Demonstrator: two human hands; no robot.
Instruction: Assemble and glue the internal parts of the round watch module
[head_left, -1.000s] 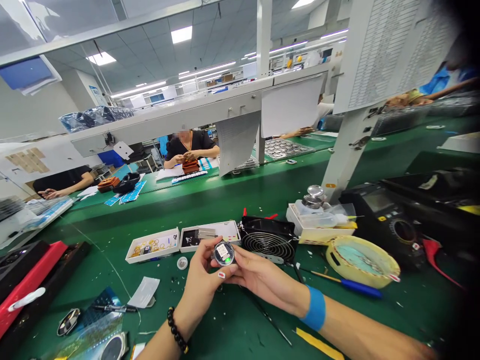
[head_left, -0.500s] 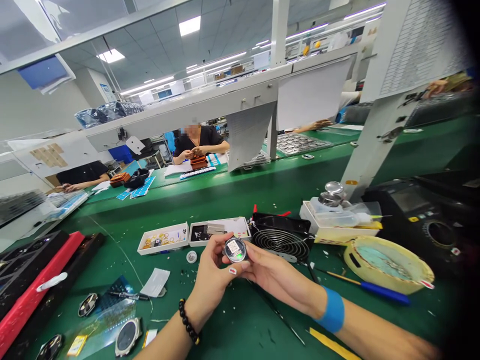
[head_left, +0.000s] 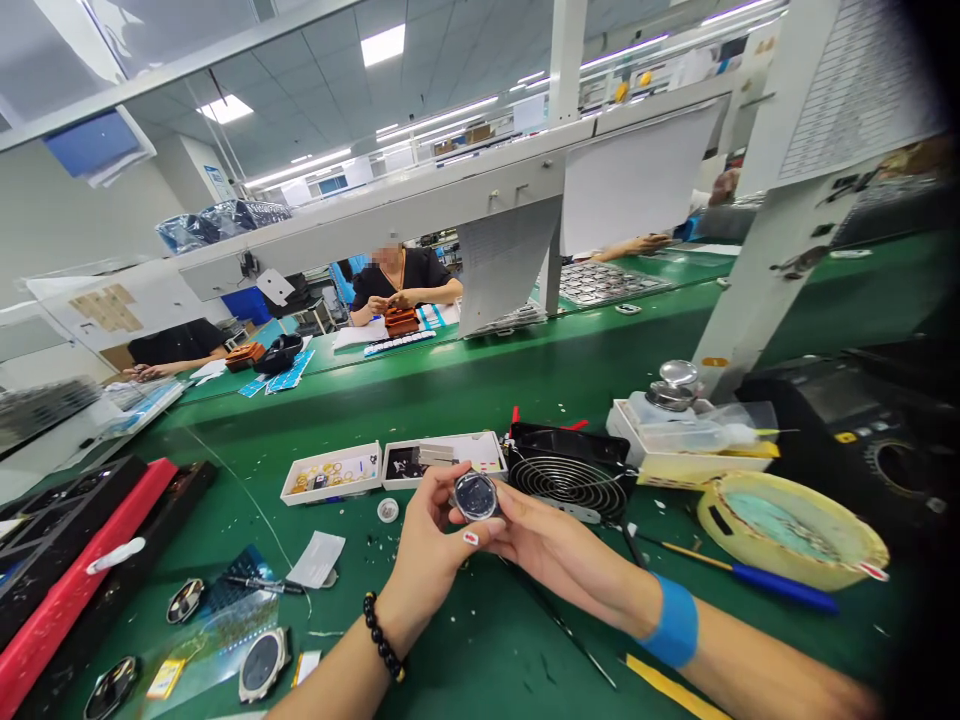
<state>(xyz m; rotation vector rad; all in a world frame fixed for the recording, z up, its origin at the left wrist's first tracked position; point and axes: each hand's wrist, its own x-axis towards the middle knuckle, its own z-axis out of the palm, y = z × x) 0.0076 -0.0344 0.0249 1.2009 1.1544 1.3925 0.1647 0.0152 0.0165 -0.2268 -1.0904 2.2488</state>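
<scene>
Between my two hands is a round watch [head_left: 475, 497], its dark face turned up toward me. My left hand [head_left: 431, 530] grips its left side, the thumb along the lower edge with a small red-and-white sticker on it. My right hand [head_left: 529, 520] pinches the watch from the right; a blue band circles that wrist. Below on the green bench lie tweezers [head_left: 570, 630], partly hidden by my right hand. Nearby behind the watch are two white boxes of small parts, the left box [head_left: 330, 474] and the right box [head_left: 405, 484].
A black fan [head_left: 574, 470] stands behind my right hand. To the right are a yellow bowl [head_left: 712, 510], a blue-handled tool [head_left: 787, 588] and a white bin with bottles [head_left: 637, 455]. Watch cases [head_left: 264, 664] and a pen [head_left: 262, 584] lie left. Co-workers sit across the bench.
The watch's face has gone dark; a white square code and a green glow showed on it before. Both hands keep their grip, and the view has shifted slightly.
</scene>
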